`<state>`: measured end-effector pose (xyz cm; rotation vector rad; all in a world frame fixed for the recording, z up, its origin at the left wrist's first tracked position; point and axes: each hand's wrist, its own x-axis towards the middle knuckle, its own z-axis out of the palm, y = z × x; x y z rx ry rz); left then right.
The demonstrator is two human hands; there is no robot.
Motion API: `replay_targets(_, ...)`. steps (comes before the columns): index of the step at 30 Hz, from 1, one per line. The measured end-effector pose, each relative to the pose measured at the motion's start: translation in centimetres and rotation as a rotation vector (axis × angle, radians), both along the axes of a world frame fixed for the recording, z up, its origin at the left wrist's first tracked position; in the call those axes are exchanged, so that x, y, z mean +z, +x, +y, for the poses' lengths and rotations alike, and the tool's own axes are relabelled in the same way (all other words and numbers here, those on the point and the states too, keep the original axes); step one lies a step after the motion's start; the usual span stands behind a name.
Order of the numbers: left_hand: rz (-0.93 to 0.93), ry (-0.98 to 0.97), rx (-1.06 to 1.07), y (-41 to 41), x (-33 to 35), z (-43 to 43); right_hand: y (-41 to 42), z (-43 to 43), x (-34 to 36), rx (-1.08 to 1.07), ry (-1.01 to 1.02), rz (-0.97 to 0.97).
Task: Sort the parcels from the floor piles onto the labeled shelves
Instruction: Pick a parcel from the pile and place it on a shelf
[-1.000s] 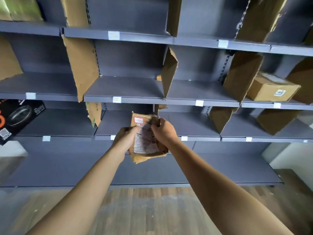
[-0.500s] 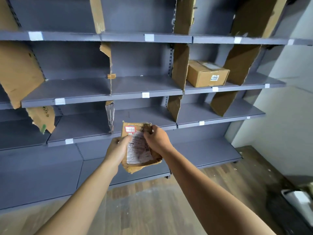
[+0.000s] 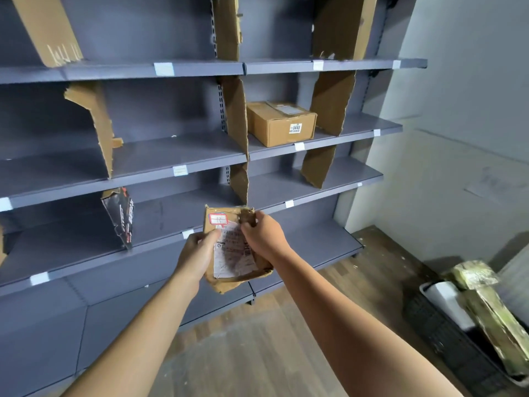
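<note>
Parcel [image 3: 235, 255] held out, left hand [image 3: 197, 253] and right hand [image 3: 264, 239] gripping opposite edges.

- Cardboard box [image 3: 282, 123] on the shelf [image 3: 357, 130]: a white sticker [image 3: 295, 128] on its front reads "0448"; the small print above the digits is too fine to read.
- Parcel [image 3: 229, 282]: a red-bordered sticker [image 3: 218, 218] bears a handwritten mark, perhaps two digits, not legible.
- Its shipping label [image 3: 233, 253]: printed lines, too blurred to read.
- Shelf-edge tags [image 3: 163, 69]: nothing legible.
- Black divider [image 3: 121, 217]: print unreadable.
</note>
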<state>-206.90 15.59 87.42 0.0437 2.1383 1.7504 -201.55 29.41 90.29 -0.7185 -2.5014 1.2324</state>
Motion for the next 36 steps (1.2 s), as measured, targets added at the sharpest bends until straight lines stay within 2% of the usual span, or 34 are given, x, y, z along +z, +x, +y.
replay_targets(12, -0.061, -0.010, -0.220, -4.4, -2.0, 9.3, -1.9, 7.9, -1.3, -0.198, 0.049, -0.119)
replay_targets(19, -0.110, -0.057, -0.282, -5.6, -3.4, 14.7, -3.1, 13.4, -3.5, -0.239, 0.062, -0.171)
replay_targets(26, -0.142, -0.096, -0.235, -6.5, -5.2, 21.5, -4.4, 20.6, -5.8, -0.210, 0.046, -0.171)
replay_targets(36, -0.181, -0.108, -0.112, -5.4, -6.1, 33.2, -5.6, 33.7, -7.6, -0.031, 0.031, -0.222)
